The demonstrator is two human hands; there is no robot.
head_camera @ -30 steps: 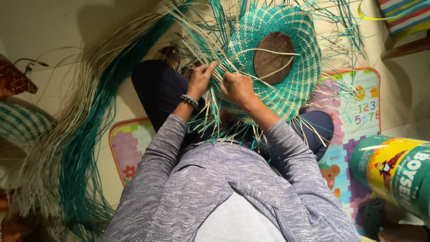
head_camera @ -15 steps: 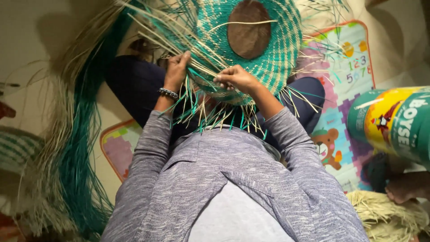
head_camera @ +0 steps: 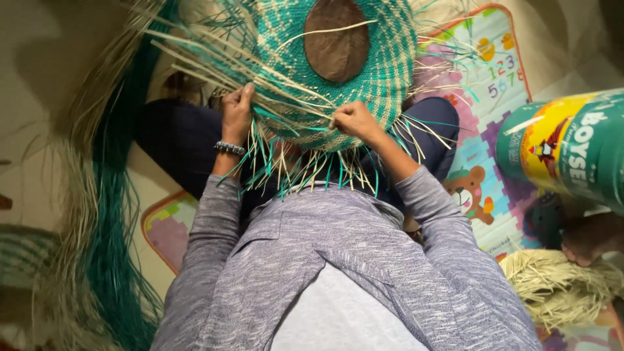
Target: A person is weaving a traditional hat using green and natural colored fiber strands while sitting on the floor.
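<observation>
A round woven piece point(head_camera: 383, 71) in teal and cream rests against my lap, with a brown oval centre point(head_camera: 338, 40) and loose straw ends sticking out along its near edge. My left hand point(head_camera: 236, 112), a beaded bracelet on its wrist, grips the left rim among the loose strands. My right hand point(head_camera: 351, 119) pinches a pale strand point(head_camera: 292, 88) at the lower rim. Both grey sleeves reach forward over dark trousers.
A long bundle of teal and cream straw point(head_camera: 107, 214) hangs down the left side. A colourful play mat point(head_camera: 484, 162) lies under me. At the right stands a green and yellow can point(head_camera: 572, 146), with a heap of pale straw point(head_camera: 559, 286) below it and another person's foot point(head_camera: 588, 237) beside it.
The view has dropped, so the woven piece now sits higher in frame. My left hand has shifted out to the left rim, and my right hand has tightened on a strand.
</observation>
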